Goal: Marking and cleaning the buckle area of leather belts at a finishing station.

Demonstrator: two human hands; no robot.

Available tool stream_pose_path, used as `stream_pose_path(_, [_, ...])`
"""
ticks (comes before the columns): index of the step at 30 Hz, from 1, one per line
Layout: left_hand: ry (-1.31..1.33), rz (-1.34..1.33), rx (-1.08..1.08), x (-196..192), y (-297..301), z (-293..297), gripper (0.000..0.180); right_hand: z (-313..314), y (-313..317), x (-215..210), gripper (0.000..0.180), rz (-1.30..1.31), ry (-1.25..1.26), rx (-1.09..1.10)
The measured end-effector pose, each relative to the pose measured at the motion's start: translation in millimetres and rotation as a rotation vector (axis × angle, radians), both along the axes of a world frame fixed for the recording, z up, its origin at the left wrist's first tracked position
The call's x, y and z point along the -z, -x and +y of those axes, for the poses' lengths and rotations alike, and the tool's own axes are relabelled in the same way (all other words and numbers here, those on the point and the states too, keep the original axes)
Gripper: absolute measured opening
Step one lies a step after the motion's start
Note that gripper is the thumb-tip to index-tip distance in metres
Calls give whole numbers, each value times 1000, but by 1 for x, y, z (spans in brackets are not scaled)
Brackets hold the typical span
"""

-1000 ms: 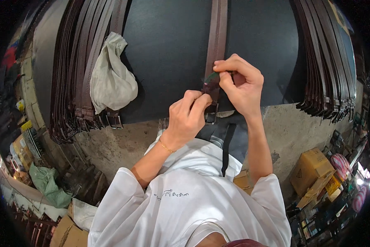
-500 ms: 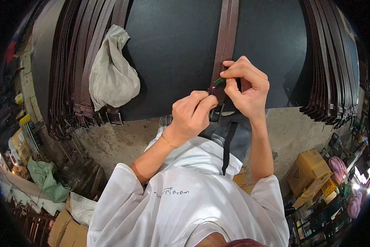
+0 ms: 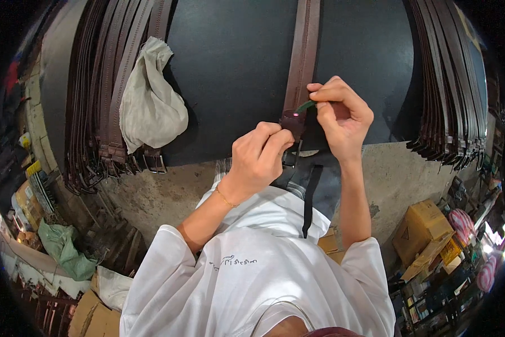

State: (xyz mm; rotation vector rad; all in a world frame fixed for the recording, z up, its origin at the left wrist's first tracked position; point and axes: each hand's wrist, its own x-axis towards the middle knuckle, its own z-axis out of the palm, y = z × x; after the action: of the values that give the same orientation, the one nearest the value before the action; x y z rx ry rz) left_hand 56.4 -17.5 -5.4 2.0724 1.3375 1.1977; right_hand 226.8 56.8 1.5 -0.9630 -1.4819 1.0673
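A single brown leather belt lies lengthwise on a black table top, its buckle end at the near edge. My left hand pinches the belt's end just above the metal buckle. My right hand holds a small green tool with its tip against the belt, right beside the left fingers. A tiny red glow shows on the belt near the tool tip.
Rows of brown belts hang over the table's left edge, and more belts on the right. A crumpled pale cloth lies by the left row. Cardboard boxes and a green bag sit on the concrete floor.
The view has shifted slightly, so belt and hands sit a little further right. Both hands stay together at the belt's buckle end, the right one raised slightly with the green tool.
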Motion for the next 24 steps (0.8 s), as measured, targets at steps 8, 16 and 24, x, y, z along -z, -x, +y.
stream_pose_path(8, [18, -86, 5, 4, -15, -15, 12, -40, -11, -4, 19, 15, 49, 124])
stream_pose_path(16, [-16, -80, 15, 12, -16, -14, 12, -44, -12, 1, 20, -61, -32, 85])
stream_pose_path(24, [-16, -80, 20, 11, -14, -13, 13, -42, -9, 3, 19, -54, -43, 139])
